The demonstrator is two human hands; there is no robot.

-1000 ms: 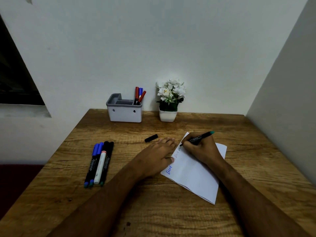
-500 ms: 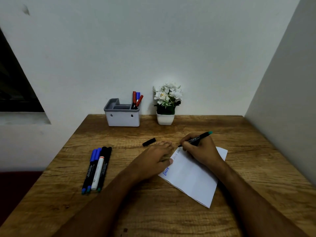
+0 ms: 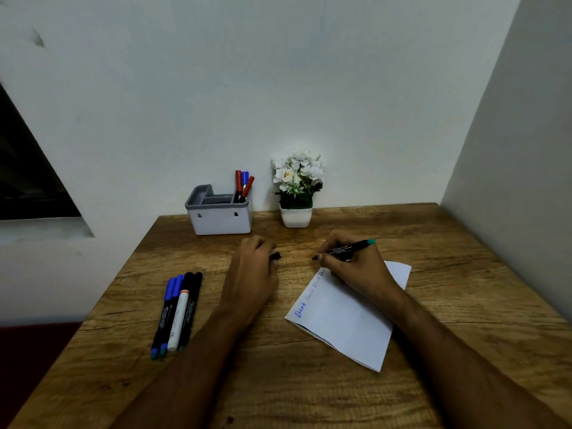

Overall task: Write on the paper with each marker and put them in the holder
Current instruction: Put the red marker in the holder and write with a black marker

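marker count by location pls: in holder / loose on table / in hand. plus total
In the grey-and-white plastic holder: 3 markers, two red-capped, one blue-capped
Loose in the row on the wooden table: 5 markers, two blue-capped, two black-capped, one white-bodied
In the right hand: 1 uncapped black marker with teal end
Total: 9

Two bare forearms, no sleeves in view, left hand [image 3: 255, 267], right hand [image 3: 356, 267], both ungloved
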